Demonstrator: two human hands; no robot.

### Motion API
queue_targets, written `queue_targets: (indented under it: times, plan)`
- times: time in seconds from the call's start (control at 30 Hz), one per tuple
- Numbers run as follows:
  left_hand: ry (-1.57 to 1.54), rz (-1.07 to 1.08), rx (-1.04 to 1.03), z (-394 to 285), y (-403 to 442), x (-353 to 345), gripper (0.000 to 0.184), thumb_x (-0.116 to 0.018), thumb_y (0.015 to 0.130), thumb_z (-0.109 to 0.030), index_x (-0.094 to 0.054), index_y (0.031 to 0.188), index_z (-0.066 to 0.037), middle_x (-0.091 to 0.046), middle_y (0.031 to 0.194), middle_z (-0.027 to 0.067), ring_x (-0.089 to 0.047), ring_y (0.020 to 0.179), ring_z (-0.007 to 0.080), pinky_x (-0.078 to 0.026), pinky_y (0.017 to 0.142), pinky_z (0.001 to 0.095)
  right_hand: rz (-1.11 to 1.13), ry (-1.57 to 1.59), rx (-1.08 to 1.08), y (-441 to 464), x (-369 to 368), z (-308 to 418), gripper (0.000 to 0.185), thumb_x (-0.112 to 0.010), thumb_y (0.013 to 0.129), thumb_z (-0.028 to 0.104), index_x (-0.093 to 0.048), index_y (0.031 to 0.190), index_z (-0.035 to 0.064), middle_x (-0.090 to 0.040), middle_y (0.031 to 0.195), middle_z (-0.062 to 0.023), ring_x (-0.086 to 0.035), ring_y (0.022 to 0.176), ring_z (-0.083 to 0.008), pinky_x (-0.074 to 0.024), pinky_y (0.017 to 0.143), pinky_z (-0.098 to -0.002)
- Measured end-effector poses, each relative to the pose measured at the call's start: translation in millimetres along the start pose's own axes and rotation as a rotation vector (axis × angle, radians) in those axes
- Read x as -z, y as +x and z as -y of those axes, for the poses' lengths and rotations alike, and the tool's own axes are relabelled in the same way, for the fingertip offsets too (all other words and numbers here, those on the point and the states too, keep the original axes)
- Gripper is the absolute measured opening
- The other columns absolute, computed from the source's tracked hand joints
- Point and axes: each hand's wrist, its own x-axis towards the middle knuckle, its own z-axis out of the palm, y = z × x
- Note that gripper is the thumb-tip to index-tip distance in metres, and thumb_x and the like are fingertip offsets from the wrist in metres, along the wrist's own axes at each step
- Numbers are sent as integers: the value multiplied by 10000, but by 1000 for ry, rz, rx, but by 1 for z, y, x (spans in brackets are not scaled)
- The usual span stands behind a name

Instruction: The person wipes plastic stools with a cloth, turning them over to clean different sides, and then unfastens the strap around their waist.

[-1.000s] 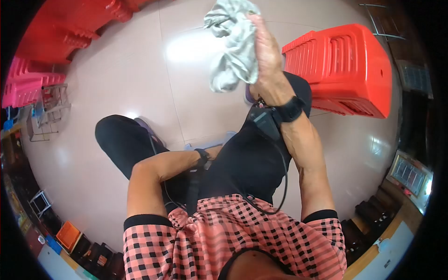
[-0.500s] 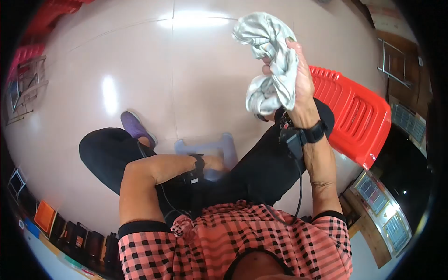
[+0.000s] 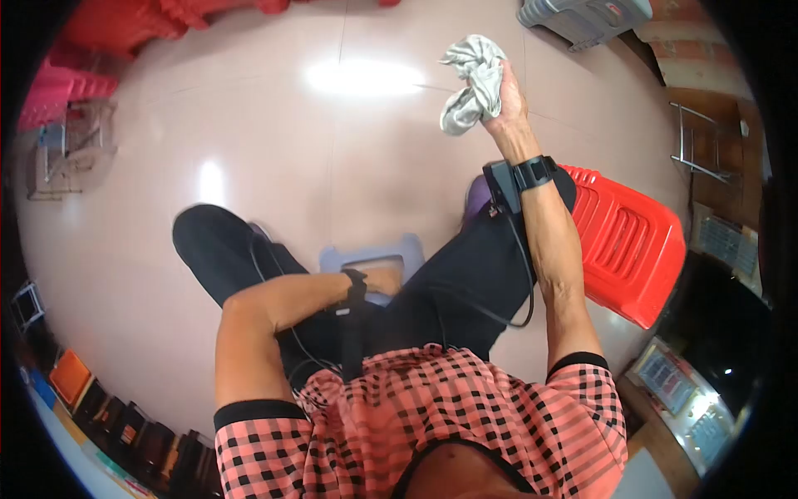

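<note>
Cloth (image 3: 478, 83), pale and crumpled, is bunched in the right hand (image 3: 510, 98), which is clamped on it, out beyond the right knee and seen against the floor (image 3: 274, 125). The left hand (image 3: 384, 280) is low between the legs, at a small grey-blue stool (image 3: 370, 254); I cannot tell whether it grips it. Just right of the right leg is a red stool (image 3: 632, 241).

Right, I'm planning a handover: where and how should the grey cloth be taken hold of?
Probably by the loose lobe of the grey cloth nearest the person, pinched from the person's left: the right hand grips the bunch's right side, leaving that lobe sticking out.
</note>
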Motion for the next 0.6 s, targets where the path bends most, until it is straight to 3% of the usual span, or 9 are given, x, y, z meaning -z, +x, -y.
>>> queue_targets:
  times: [0.23, 0.27, 0.37, 0.5, 0.6]
  plan:
    - [141, 18, -83, -19, -6, 20, 506, -614, 832, -400, -628, 1138, 3, -620, 1188, 204, -599, 1074, 331, -476, 851, 427, 33, 5, 105, -31, -26, 14, 349, -536, 939, 204, -520, 1176, -51, -649, 1019, -146, -676, 849, -250, -600, 712, -380]
    - [192, 11, -112, -26, -14, 22, 511, -607, 841, -405, -621, 1152, 0, -617, 1195, 203, -593, 1089, 327, -472, 862, 424, -15, -75, 89, -41, -30, 18, 353, -472, 994, 262, -494, 1219, -9, -634, 1063, -115, -656, 902, -215, -573, 762, -348]
    - [-14, 36, -72, -66, -60, 46, 442, -683, 832, -317, -621, 1158, -26, -653, 1160, 110, -578, 1010, 195, -442, 897, 348, -37, -79, 92, -51, -49, 16, 356, -488, 983, 241, -494, 1221, -24, -635, 1060, -124, -662, 901, -223, -579, 761, -348]
    - [94, -3, -83, -69, -62, 51, 414, -655, 823, -312, -638, 1123, -28, -656, 1121, 172, -609, 1009, 289, -469, 852, 396, -55, -162, 73, -70, -58, 15, 352, -504, 963, 213, -508, 1209, -39, -643, 1032, -135, -667, 876, -230, -582, 741, -342]
    - [217, -29, -96, -73, -57, 60, 386, -634, 820, -307, -654, 1088, -30, -662, 1085, 205, -627, 997, 339, -482, 824, 424, -9, -215, 91, -81, -65, 13, 320, -508, 958, 203, -539, 1156, -47, -655, 945, -119, -666, 767, -215, -578, 649, -335]
